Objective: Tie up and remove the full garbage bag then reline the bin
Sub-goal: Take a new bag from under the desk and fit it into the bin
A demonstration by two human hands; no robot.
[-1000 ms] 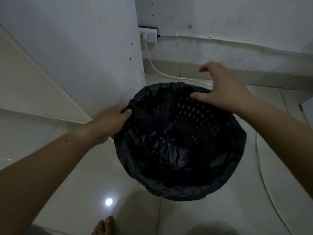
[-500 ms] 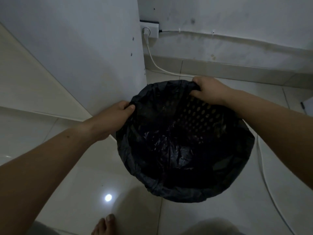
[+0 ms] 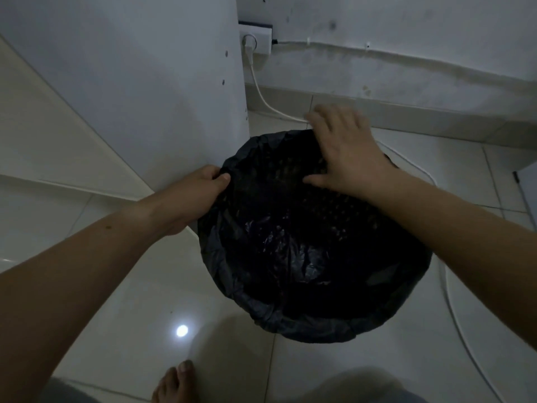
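Note:
A round perforated bin stands on the tiled floor, lined with a black garbage bag whose edge is folded over the rim. The bag's inside looks empty and dark. My left hand pinches the bag's edge at the rim's left side. My right hand hovers over the far rim with its fingers spread and holds nothing; the palm faces down above the bag.
A white cabinet panel stands right behind the bin on the left. A wall socket feeds a white cable that runs along the floor past the bin's right side. My bare foot is at the bottom edge.
My right hand let go of the far rim and opened, fingers now spread above it. My left hand kept its grip on the left edge.

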